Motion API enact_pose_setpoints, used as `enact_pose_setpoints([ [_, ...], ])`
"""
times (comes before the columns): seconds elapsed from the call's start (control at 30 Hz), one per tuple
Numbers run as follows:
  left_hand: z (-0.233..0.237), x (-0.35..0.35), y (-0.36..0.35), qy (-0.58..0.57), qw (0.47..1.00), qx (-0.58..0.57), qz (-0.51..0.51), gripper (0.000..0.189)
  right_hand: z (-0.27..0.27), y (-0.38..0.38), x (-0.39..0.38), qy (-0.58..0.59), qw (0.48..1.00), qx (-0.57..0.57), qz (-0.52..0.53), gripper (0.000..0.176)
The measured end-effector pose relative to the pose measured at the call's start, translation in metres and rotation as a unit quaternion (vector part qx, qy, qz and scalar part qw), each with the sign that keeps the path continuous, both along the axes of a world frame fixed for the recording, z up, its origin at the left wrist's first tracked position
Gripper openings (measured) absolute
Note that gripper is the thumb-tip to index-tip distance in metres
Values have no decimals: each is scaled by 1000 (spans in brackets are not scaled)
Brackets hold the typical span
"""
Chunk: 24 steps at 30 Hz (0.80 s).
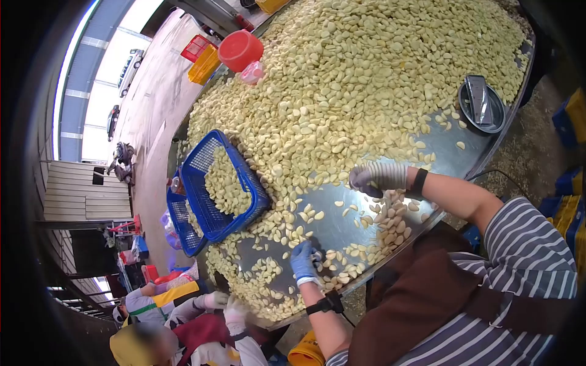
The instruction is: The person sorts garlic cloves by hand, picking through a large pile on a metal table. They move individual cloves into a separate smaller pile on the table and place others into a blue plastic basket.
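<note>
My left hand (304, 262), in a blue glove with dark fingertips, is curled low over the metal table (264, 251), beside loose pale cloves. What its fingers hold, if anything, is hidden. My right hand (377, 177), in a grey and white knit glove, has its fingers bent down at the edge of the large heap of pale cloves (342, 79). Its fingertips are too hidden to show anything held. Between my hands and my body lies a band of browner cloves (392, 222).
A blue basket (259, 204) holding cloves stands on the left, overlapping another blue basket (180, 222). A red bowl (240, 50) sits at the far edge. At right is a metal bowl (497, 116) with a metallic object inside. Co-workers (204, 332) are at lower left.
</note>
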State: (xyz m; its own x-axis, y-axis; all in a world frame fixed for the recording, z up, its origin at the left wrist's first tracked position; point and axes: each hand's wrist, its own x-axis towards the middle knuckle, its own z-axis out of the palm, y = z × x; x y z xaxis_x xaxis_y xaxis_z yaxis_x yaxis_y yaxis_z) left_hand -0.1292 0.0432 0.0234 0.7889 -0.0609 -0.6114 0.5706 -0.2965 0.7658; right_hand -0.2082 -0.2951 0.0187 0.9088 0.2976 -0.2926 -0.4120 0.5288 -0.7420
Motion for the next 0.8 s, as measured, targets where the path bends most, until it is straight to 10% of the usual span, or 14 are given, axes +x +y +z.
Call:
enact_pose_setpoints([
  [0.2,-10,-12,-30,67,988,-31,-135,12,36,-18,-11,64,986,44,-148,18],
  [0.3,-22,-48,-77,74,945,-86,-307,17,22,-6,-5,35,950,-307,-32,21],
  [0.37,-10,-68,-103,118,865,44,-486,19,30,10,-12,-107,714,-674,157,14],
  [0.43,-12,-73,-102,122,850,56,-510,17,-23,33,-32,-172,570,-784,174,11],
  [0.7,12,-75,-77,300,903,-212,-222,21,11,42,-24,-171,571,-770,229,22],
  [0.8,10,-75,-85,329,906,-262,-40,25,24,35,-6,-91,713,-679,149,31],
])
